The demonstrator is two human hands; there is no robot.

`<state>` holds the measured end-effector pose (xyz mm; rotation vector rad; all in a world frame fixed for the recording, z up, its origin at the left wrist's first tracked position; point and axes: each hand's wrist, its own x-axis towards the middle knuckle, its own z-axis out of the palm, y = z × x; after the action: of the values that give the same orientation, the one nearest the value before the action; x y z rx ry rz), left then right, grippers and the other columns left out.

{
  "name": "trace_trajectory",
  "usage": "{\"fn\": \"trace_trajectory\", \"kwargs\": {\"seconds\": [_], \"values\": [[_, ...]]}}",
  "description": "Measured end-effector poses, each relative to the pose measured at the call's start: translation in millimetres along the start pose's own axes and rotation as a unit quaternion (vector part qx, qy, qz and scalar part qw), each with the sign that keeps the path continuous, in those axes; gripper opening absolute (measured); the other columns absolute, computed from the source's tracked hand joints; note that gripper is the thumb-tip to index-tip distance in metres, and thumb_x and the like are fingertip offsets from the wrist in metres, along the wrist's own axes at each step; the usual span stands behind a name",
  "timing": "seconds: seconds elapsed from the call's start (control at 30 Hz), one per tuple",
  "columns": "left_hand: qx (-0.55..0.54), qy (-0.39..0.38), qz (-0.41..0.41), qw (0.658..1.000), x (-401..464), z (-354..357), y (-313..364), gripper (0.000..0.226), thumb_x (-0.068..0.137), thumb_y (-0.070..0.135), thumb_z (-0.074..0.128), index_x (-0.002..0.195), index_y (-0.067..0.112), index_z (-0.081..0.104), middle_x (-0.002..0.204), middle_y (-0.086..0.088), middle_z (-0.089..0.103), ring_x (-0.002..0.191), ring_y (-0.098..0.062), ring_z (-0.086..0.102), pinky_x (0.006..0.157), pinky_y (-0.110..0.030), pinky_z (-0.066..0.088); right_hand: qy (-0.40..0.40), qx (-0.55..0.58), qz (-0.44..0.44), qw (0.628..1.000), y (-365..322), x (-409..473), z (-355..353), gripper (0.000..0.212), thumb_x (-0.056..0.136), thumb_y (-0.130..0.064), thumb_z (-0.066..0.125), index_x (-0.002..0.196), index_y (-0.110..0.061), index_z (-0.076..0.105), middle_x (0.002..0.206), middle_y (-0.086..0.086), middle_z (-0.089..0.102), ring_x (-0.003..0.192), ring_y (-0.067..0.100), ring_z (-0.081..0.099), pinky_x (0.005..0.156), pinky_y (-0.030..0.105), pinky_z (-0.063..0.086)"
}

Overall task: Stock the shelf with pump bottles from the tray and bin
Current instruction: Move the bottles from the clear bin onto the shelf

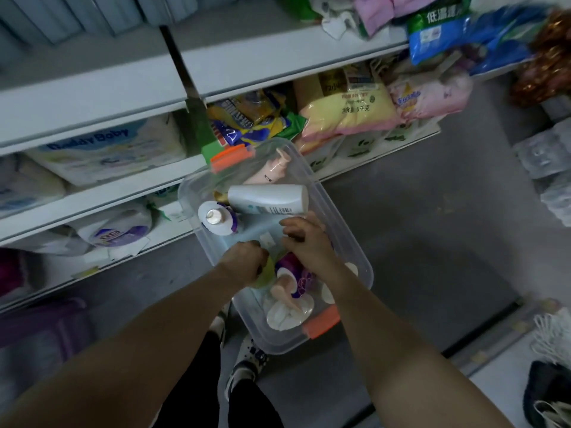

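Observation:
A clear plastic bin [358,267] with orange handles sits on the floor in front of the shelf. Inside lie a white bottle [268,199], a pink pump bottle [272,168], a white-and-purple bottle [219,219] and a purple bottle [293,270] among several others. My left hand [244,261] reaches into the bin and grips a yellow-green bottle [265,273], mostly hidden under the fist. My right hand [304,236] is over the bin's middle with fingers curled; what it holds, if anything, is hidden.
White shelves [92,118] on the left carry diaper packs and tissue rolls. Bagged goods [349,109] fill the lower shelf behind the bin. Grey floor [432,227] spreads to the right, with wrapped packs [550,168] at the far right.

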<state>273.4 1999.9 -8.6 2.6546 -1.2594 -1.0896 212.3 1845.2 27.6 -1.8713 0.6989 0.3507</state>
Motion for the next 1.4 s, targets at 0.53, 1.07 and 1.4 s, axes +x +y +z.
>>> {"fn": "trace_trajectory", "kwargs": {"seconds": [0.53, 1.07, 1.4], "values": [[-0.072, 0.200, -0.018, 0.977, -63, -156, 31, 0.018, 0.074, 0.026, 0.066, 0.092, 0.025, 0.070, 0.094, -0.002, 0.070, 0.089, -0.023, 0.064, 0.065, -0.022, 0.040, -0.034, -0.020, -0.038, 0.998, -69, -39, -38, 0.076, 0.050, -0.032, 0.087, 0.119, -0.037, 0.055, 0.119, -0.007, 0.063, 0.114, 0.020, 0.062, 0.098, 0.042, 0.051], [-0.369, 0.250, 0.003, 0.895, -183, -283, 29, 0.062, 0.086, 0.016, 0.068, 0.142, 0.028, 0.045, 0.137, -0.006, 0.052, 0.116, -0.017, 0.057, 0.089, -0.026, 0.047, -0.004, 0.064, -0.127, 0.990, -194, -116, -73, 0.061, 0.070, -0.024, 0.089, 0.123, -0.018, 0.060, 0.110, -0.007, 0.070, 0.103, 0.012, 0.067, 0.083, 0.020, 0.051], [-0.591, 0.163, 0.053, 0.788, -255, -260, 28, 0.046, 0.087, 0.000, 0.059, 0.131, 0.017, 0.054, 0.112, -0.006, 0.067, 0.083, -0.015, 0.067, 0.067, -0.024, 0.054, 0.002, 0.117, -0.136, 0.984, -274, -158, -92, 0.087, 0.047, -0.069, 0.082, 0.117, -0.019, 0.063, 0.117, 0.007, 0.069, 0.104, 0.030, 0.067, 0.089, 0.055, 0.056]]}}
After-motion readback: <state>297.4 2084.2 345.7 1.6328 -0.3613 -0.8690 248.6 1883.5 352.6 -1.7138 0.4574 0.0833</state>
